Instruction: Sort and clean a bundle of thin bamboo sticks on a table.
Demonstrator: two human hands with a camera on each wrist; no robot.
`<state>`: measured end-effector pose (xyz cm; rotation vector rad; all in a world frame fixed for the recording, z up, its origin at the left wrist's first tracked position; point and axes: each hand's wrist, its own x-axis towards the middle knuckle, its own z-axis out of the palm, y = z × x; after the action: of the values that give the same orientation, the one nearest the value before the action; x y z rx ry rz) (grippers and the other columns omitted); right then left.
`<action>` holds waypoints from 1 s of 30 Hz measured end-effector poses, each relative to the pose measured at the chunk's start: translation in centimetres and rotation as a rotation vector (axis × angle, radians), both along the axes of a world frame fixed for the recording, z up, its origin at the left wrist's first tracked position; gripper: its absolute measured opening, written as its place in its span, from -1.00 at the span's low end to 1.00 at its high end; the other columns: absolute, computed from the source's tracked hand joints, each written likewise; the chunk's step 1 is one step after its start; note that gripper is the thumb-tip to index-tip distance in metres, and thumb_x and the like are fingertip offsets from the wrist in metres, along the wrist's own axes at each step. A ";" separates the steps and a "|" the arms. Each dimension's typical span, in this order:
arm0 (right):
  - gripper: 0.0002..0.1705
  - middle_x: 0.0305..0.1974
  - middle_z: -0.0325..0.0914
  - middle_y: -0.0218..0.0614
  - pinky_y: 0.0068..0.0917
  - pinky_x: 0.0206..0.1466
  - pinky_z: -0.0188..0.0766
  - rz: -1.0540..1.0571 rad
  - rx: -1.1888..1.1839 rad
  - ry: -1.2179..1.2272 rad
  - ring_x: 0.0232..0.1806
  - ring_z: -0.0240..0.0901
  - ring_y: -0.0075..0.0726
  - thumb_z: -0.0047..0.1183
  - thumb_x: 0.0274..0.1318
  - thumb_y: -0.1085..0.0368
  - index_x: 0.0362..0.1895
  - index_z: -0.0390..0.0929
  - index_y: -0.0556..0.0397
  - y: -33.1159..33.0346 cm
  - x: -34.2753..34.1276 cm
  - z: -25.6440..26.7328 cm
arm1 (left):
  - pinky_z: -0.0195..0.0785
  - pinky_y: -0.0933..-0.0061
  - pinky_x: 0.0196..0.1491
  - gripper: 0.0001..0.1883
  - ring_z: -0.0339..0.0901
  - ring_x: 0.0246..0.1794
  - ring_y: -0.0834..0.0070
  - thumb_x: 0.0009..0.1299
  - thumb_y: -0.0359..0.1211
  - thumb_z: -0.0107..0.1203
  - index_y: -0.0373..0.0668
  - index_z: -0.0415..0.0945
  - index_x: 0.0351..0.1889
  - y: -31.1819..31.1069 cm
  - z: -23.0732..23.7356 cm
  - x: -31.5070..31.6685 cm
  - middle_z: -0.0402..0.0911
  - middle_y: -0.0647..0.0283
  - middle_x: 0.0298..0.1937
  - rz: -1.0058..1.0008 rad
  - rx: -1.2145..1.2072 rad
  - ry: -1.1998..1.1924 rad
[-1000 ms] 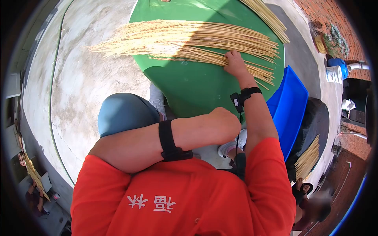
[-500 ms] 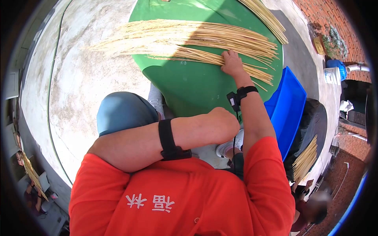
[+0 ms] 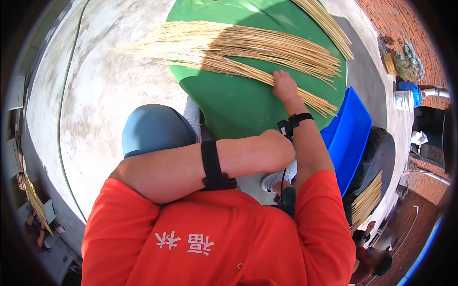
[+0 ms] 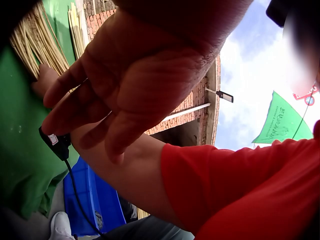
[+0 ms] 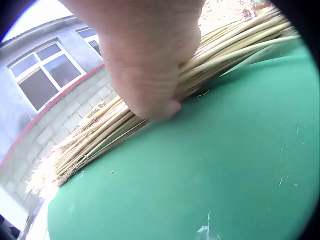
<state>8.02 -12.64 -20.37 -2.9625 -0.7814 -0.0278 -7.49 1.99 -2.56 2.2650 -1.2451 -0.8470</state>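
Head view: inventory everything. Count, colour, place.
Table: one, green, top centre
Stalk bundles: three, yellow, on table
Bin: one, blue, right of table
Bucket: one, white, right
Container: one, blue, beyond bucket
Pot: one, yellowish, upper right
Hose: one, green, left ground
Other people: two, dark clothes, lower left, right
Outlying bundles: two, yellow, near them
Shirt: one, red, bottom centre
Straps: two, black, wrists
Knee: one, blue, left of centre
Left hand: one, bare, before shirt
Right hand: one, bare, gripping nearest bundle

Stalks [image 3: 272,43] on table [image 3: 238,109] — bin [image 3: 350,138] right.
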 end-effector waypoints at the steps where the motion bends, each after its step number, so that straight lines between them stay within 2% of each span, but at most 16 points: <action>1: -0.76 -0.27 0.41 -0.18 -0.15 -0.13 0.39 0.005 -0.002 0.000 -0.13 0.37 -0.04 0.01 -0.17 0.46 -0.28 0.40 0.02 -0.1 -0.1 0.0 | 0.43 0.20 -0.26 -0.79 0.59 -0.25 0.17 0.21 -0.26 0.15 -0.23 0.61 -0.41 0.0 -0.1 0.0 0.64 0.10 -0.35 0.005 -0.002 0.000; 4: -0.73 -0.28 0.42 -0.19 -0.19 -0.09 0.41 0.034 -0.044 0.058 -0.11 0.38 -0.02 0.06 -0.17 0.41 -0.26 0.42 0.02 -0.4 -0.4 0.6 | 0.43 0.20 -0.26 -0.82 0.59 -0.26 0.17 0.20 -0.30 0.14 -0.23 0.61 -0.42 0.0 -0.1 0.0 0.64 0.10 -0.38 0.001 -0.032 0.005; 6: -0.58 -0.19 0.45 -0.14 -0.16 -0.09 0.41 0.057 -0.058 0.181 -0.06 0.37 0.04 0.18 -0.23 0.33 -0.17 0.39 0.04 -0.9 -0.3 0.9 | 0.42 0.20 -0.27 -0.83 0.59 -0.27 0.17 0.19 -0.31 0.14 -0.24 0.62 -0.43 0.0 -0.2 0.0 0.64 0.10 -0.39 -0.022 -0.038 0.008; 7: -0.58 -0.19 0.45 -0.14 -0.16 -0.09 0.41 0.065 -0.059 0.178 -0.06 0.37 0.04 0.18 -0.23 0.33 -0.17 0.39 0.04 -1.1 -0.1 1.1 | 0.42 0.20 -0.27 -0.83 0.59 -0.27 0.17 0.19 -0.31 0.14 -0.24 0.62 -0.43 0.0 -0.4 0.0 0.64 0.10 -0.39 -0.014 -0.039 0.006; 9: -0.56 -0.24 0.50 -0.06 -0.10 -0.13 0.41 0.003 -0.054 0.269 -0.15 0.42 0.11 0.19 -0.18 0.18 -0.15 0.40 0.01 -1.0 -0.2 2.2 | 0.43 0.20 -0.29 -0.81 0.59 -0.28 0.17 0.17 -0.29 0.16 -0.24 0.62 -0.42 0.0 -0.4 0.0 0.63 0.11 -0.41 -0.036 -0.046 -0.043; 10: -0.56 -0.24 0.50 -0.06 -0.10 -0.13 0.41 0.009 -0.055 0.268 -0.15 0.42 0.11 0.19 -0.18 0.18 -0.15 0.40 0.01 -1.0 -0.4 2.9 | 0.43 0.20 -0.29 -0.81 0.59 -0.28 0.17 0.17 -0.29 0.16 -0.24 0.62 -0.42 -0.1 -0.4 0.0 0.63 0.11 -0.41 -0.030 -0.046 -0.044; 12: -0.58 -0.37 0.54 -0.02 -0.07 -0.18 0.40 -0.042 -0.071 0.308 -0.25 0.46 0.15 0.18 -0.16 0.06 -0.22 0.44 -0.01 -0.7 -0.7 5.4 | 0.43 0.20 -0.30 -0.78 0.60 -0.27 0.17 0.17 -0.25 0.18 -0.23 0.63 -0.39 -0.2 0.3 0.2 0.64 0.12 -0.39 -0.051 0.028 -0.002; 15: -0.57 -0.40 0.55 -0.06 -0.08 -0.21 0.41 0.023 -0.110 0.311 -0.26 0.48 0.11 0.20 -0.18 0.02 -0.24 0.48 -0.02 -1.0 -0.9 6.6 | 0.44 0.20 -0.28 -0.76 0.60 -0.26 0.19 0.19 -0.22 0.17 -0.22 0.63 -0.37 -0.1 0.6 0.2 0.64 0.13 -0.37 -0.049 0.054 -0.022; 19: -0.61 -0.41 0.55 -0.03 -0.09 -0.22 0.40 0.071 -0.174 0.288 -0.28 0.46 0.12 0.21 -0.18 0.03 -0.28 0.51 -0.02 -0.8 -1.9 7.8 | 0.44 0.20 -0.27 -0.74 0.60 -0.24 0.20 0.21 -0.20 0.17 -0.21 0.64 -0.35 -0.3 -0.2 0.2 0.65 0.15 -0.33 -0.084 0.074 -0.067; 21: -0.59 -0.46 0.56 -0.11 -0.18 -0.25 0.41 0.062 0.039 0.358 -0.36 0.50 -0.02 0.23 -0.19 0.08 -0.21 0.53 0.00 -1.4 -1.8 7.2 | 0.44 0.20 -0.28 -0.78 0.60 -0.24 0.21 0.21 -0.22 0.16 -0.18 0.64 -0.35 -0.2 0.1 0.3 0.65 0.17 -0.33 -0.103 0.093 -0.069; 22: -0.59 -0.46 0.56 -0.11 -0.18 -0.25 0.41 0.059 0.037 0.355 -0.36 0.50 -0.02 0.23 -0.19 0.08 -0.21 0.53 0.00 -1.7 -1.9 6.9 | 0.44 0.20 -0.28 -0.78 0.60 -0.24 0.21 0.21 -0.22 0.16 -0.18 0.64 -0.35 -0.1 0.3 0.3 0.65 0.17 -0.33 -0.105 0.091 -0.072; 24: -0.63 -0.56 0.51 -0.30 -0.34 -0.39 0.39 -0.073 0.321 0.605 -0.47 0.46 -0.32 0.24 -0.20 0.18 -0.23 0.56 0.03 -1.4 -2.3 7.4 | 0.43 0.22 -0.27 -0.81 0.60 -0.24 0.22 0.22 -0.25 0.16 -0.16 0.65 -0.35 -0.1 0.5 0.5 0.65 0.20 -0.33 -0.065 0.155 -0.049; 25: -0.63 -0.56 0.51 -0.30 -0.34 -0.39 0.39 -0.076 0.320 0.599 -0.47 0.46 -0.32 0.24 -0.20 0.18 -0.23 0.56 0.03 -1.4 -2.3 7.7 | 0.43 0.22 -0.27 -0.81 0.60 -0.24 0.22 0.22 -0.25 0.16 -0.16 0.65 -0.35 -0.1 0.5 0.6 0.65 0.20 -0.33 -0.068 0.152 -0.054; 27: -0.70 -0.58 0.45 -0.41 -0.48 -0.51 0.30 -0.257 0.383 0.935 -0.56 0.35 -0.51 0.20 -0.17 0.21 -0.26 0.58 -0.01 -0.4 -2.7 9.3 | 0.43 0.23 -0.27 -0.82 0.60 -0.24 0.24 0.23 -0.27 0.15 -0.15 0.65 -0.35 0.1 0.7 0.6 0.65 0.21 -0.33 -0.089 0.168 -0.075; 30: -0.75 -0.64 0.39 -0.49 -0.58 -0.58 0.21 -0.263 0.497 1.020 -0.62 0.27 -0.62 0.17 -0.19 0.25 -0.30 0.58 -0.04 0.0 -2.8 9.8 | 0.43 0.24 -0.26 -0.80 0.60 -0.24 0.24 0.24 -0.25 0.15 -0.15 0.65 -0.34 0.1 1.0 0.6 0.65 0.21 -0.31 -0.093 0.220 -0.078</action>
<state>5.20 -12.62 -10.62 -2.1285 -0.1841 1.0037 -6.88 2.11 -1.55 2.4489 -1.3599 -0.9801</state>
